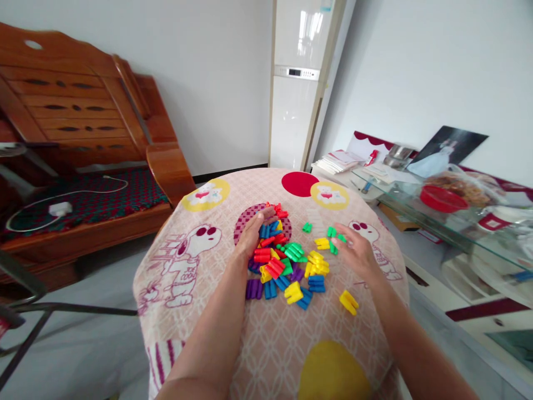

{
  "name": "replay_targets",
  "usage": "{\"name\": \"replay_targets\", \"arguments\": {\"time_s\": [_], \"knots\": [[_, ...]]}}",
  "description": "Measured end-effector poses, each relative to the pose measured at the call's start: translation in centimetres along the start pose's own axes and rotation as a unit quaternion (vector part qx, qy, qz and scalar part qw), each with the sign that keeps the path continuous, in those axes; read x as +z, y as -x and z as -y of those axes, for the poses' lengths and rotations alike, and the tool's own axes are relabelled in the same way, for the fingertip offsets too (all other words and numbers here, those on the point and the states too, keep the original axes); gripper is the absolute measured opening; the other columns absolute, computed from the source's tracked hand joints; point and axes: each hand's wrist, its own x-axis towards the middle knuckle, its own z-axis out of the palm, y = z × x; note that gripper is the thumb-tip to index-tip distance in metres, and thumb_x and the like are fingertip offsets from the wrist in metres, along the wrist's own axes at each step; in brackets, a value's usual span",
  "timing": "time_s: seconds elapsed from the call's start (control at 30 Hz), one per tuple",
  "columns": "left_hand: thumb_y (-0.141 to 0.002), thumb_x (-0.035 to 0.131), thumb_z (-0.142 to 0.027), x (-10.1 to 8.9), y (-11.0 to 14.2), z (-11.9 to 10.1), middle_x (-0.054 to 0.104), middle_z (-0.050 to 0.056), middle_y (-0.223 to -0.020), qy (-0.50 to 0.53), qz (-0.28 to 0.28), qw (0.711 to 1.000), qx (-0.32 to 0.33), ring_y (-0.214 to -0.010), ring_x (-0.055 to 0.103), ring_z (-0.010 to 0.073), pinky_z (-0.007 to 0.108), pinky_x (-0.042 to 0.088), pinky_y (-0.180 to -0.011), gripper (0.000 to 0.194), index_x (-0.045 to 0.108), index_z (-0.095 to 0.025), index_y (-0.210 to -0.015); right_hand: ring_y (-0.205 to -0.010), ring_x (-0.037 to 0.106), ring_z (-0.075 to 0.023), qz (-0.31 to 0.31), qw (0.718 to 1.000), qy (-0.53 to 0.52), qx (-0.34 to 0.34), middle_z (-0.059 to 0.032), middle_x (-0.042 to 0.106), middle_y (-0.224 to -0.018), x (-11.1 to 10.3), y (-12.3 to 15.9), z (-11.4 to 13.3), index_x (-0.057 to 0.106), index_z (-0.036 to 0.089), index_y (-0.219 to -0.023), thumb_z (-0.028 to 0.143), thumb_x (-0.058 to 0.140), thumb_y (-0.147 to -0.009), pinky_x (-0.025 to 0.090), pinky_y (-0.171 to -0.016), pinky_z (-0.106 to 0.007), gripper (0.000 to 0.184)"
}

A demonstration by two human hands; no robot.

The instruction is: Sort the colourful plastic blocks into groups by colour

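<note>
A loose pile of plastic building pieces in red, blue, yellow, green and purple lies mid-table, among them a red piece [275, 268] and a purple piece [254, 289]. My left hand [252, 233] rests along the pile's left side, fingers stretched out beside the blue pieces [270, 229]. On the other side, my right hand [355, 249] is spread next to several green pieces [332, 232], its fingertips close to or touching them. A yellow piece [348, 302] lies apart, nearer to me. Neither hand is closed around anything.
A patterned cloth [208, 311] covers the round table. To the left stands a wooden bench [79, 128] with a white cable on its seat. At right, a glass-topped cabinet [420, 214] holds a red bowl [443, 198], papers and a photo. A tall white unit [293, 122] stands behind.
</note>
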Motion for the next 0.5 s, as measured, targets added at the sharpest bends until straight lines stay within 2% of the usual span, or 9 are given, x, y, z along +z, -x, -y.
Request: {"name": "replay_targets", "arguments": {"time_s": [0.03, 0.1, 0.17, 0.23, 0.3, 0.37, 0.43, 0.5], "knots": [[-0.088, 0.060, -0.056, -0.2, -0.1, 0.0, 0.062, 0.015, -0.137, -0.006, -0.006, 1.000, 0.008, -0.125, 0.060, 0.0320, 0.047, 0.050, -0.104, 0.057, 0.064, -0.016, -0.129, -0.119, 0.061, -0.0324, -0.057, 0.997, 0.055, -0.002, -0.0164, 0.068, -0.127, -0.8, 1.5, -1.5, 0.066, 0.017, -0.127, 0.054, 0.062, -0.085, 0.046, -0.105, -0.052, 0.056], [-0.086, 0.062, -0.057, -1.0, -0.3, 0.2, 0.065, 0.015, -0.134, -0.031, -0.036, 0.999, 0.026, -0.122, 0.062, 0.0303, 0.046, 0.047, -0.107, 0.059, 0.065, -0.015, -0.127, -0.124, 0.057, -0.0332, -0.116, 0.986, 0.124, -0.001, -0.0175, 0.064, -0.132, -2.0, 4.6, -4.2, 0.062, 0.016, -0.132, 0.055, 0.058, -0.087, 0.042, -0.108, -0.054, 0.059], [-0.085, 0.062, -0.058, -2.0, -0.6, 0.4, 0.067, 0.015, -0.130, -0.065, -0.087, 0.994, 0.034, -0.120, 0.063, 0.0294, 0.045, 0.046, -0.108, 0.059, 0.066, -0.015, -0.125, -0.126, 0.056, -0.0334, -0.119, 0.982, 0.149, 0.015, -0.0187, 0.062, -0.135, -2.4, 7.4, -6.0, 0.057, 0.016, -0.136, 0.056, 0.055, -0.089, 0.043, -0.107, -0.055, 0.062], [-0.084, 0.061, -0.059, -2.9, -0.8, 0.7, 0.069, 0.015, -0.125, -0.101, -0.145, 0.984, 0.026, -0.117, 0.064, 0.0295, 0.045, 0.048, -0.104, 0.057, 0.068, -0.015, -0.121, -0.125, 0.057, -0.0332, -0.116, 0.982, 0.146, 0.039, -0.0190, 0.061, -0.135, -1.9, 9.5, -6.7, 0.055, 0.017, -0.139, 0.056, 0.052, -0.091, 0.045, -0.105, -0.055, 0.062], [-0.084, 0.060, -0.058, -3.7, -0.9, 1.2, 0.072, 0.015, -0.117, -0.134, -0.192, 0.972, 0.011, -0.111, 0.067, 0.0301, 0.044, 0.052, -0.098, 0.054, 0.070, -0.013, -0.114, -0.132, 0.051, -0.0337, -0.103, 0.984, 0.136, 0.048, -0.0192, 0.056, -0.141, -0.7, 10.6, -6.1, 0.052, 0.017, -0.141, 0.055, 0.051, -0.092, 0.041, -0.109, -0.057, 0.062], [-0.084, 0.058, -0.055, -4.1, -1.0, 1.7, 0.074, 0.015, -0.108, -0.162, -0.216, 0.963, -0.005, -0.103, 0.069, 0.0299, 0.043, 0.054, -0.092, 0.051, 0.071, -0.012, -0.107, -0.140, 0.042, -0.0340, -0.081, 0.989, 0.115, 0.045, -0.0190, 0.049, -0.149, 1.2, 10.9, -4.6, 0.048, 0.017, -0.145, 0.053, 0.052, -0.092, 0.034, -0.114, -0.059, 0.064], [-0.086, 0.055, -0.053, -4.3, -1.0, 2.2, 0.075, 0.013, -0.100, -0.193, -0.223, 0.955, -0.015, -0.096, 0.070, 0.0290, 0.042, 0.056, -0.088, 0.048, 0.071, -0.012, -0.105, -0.145, 0.036, -0.0338, -0.061, 0.994, 0.080, 0.041, -0.0186, 0.042, -0.154, 3.5, 10.5, -2.5, 0.047, 0.018, -0.146, 0.052, 0.053, -0.093, 0.031, -0.116, -0.059, 0.064], [-0.087, 0.054, -0.052, -4.4, -0.9, 2.6, 0.075, 0.012, -0.096, -0.229, -0.220, 0.948, -0.006, -0.092, 0.071, 0.0282, 0.042, 0.057, -0.086, 0.047, 0.072, -0.013, -0.106, -0.143, 0.038, -0.0329, -0.061, 0.997, 0.040, 0.038, -0.0174, 0.043, -0.153, 6.1, 9.7, -0.3, 0.049, 0.020, -0.145, 0.051, 0.053, -0.094, 0.034, -0.115, -0.058, 0.060]]}}
